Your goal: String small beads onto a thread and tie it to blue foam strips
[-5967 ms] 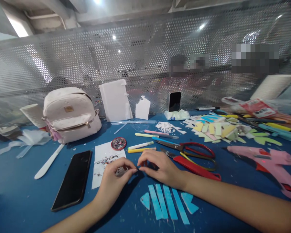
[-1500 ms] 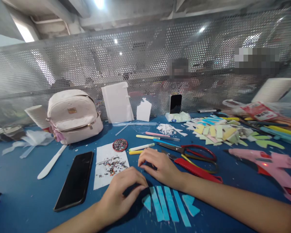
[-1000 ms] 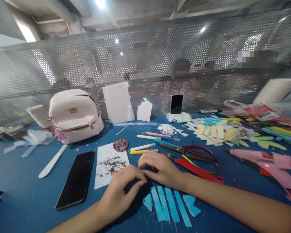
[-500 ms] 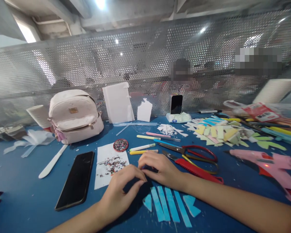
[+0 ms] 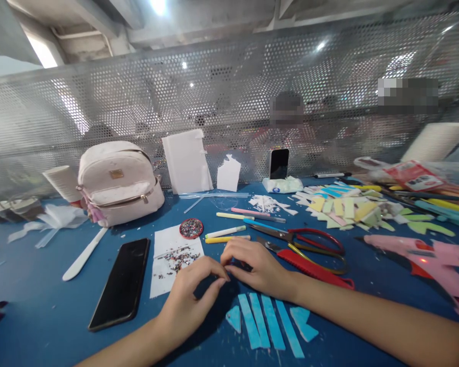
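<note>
My left hand (image 5: 191, 295) and my right hand (image 5: 258, 265) meet just above the blue table, fingers bent and tips pinched close together. Whatever lies between the fingertips, if anything, is too small or hidden to make out. Close in front of my wrists lie several cut blue strips (image 5: 272, 322). Left of my left hand is a white sheet (image 5: 160, 265) strewn with small dark and coloured bits, and a round red-rimmed dish (image 5: 192, 228) full of such bits rests on its upper edge. Several markers (image 5: 228, 238) lie beyond my right hand.
Scissors (image 5: 309, 239) and a red-handled cutter (image 5: 313, 267) lie beside my right forearm. A pink glue gun (image 5: 421, 255) is at the right, below a pile of pastel scraps (image 5: 348, 209). A black phone (image 5: 120, 285), a white knife (image 5: 84, 256) and a backpack (image 5: 118, 183) stand or lie leftward.
Both hands stay pinched together, with only a slight shift of the fingers. The whole view has moved a few pixels; nothing else differs visibly.
</note>
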{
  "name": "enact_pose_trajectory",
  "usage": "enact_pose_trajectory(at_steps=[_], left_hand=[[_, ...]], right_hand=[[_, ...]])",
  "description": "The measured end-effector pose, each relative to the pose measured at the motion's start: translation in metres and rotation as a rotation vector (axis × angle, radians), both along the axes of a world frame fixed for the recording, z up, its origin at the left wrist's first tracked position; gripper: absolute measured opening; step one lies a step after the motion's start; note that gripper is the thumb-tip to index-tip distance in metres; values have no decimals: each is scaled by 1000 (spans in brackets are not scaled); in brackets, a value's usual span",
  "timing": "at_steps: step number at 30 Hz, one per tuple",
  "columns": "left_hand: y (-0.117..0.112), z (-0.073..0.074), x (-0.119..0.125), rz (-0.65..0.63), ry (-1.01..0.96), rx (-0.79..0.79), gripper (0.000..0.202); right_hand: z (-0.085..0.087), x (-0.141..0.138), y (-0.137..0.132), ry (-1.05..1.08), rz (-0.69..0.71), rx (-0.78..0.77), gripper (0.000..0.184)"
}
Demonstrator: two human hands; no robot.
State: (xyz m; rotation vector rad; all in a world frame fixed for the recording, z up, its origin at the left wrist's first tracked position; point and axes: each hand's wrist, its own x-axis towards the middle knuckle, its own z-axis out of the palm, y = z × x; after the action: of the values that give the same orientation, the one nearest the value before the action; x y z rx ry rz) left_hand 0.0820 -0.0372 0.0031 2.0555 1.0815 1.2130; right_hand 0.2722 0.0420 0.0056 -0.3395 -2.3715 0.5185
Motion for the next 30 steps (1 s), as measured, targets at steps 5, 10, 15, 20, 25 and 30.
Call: enact_pose_trajectory(at_steps=[5, 10, 15, 20, 25, 30], left_hand=[[0, 1, 0, 7, 11, -14, 15], [0, 0, -3, 8, 35, -50, 12], [9, 9, -13, -9, 86, -73, 18], [33, 26, -40, 23, 149, -77, 16], [57, 30, -69, 52, 343, -105, 14], [64, 22, -81, 8, 458, -148, 9]], right_hand=[[0, 0, 0, 1, -4, 7, 15], [0, 0, 1, -5, -3, 7, 14], [0, 1, 2, -48, -58, 19, 13], [1, 0, 2, -39, -71, 1, 11], [2, 0, 1, -24, -76, -22, 11], [1, 0, 2, -29, -68, -35, 10]])
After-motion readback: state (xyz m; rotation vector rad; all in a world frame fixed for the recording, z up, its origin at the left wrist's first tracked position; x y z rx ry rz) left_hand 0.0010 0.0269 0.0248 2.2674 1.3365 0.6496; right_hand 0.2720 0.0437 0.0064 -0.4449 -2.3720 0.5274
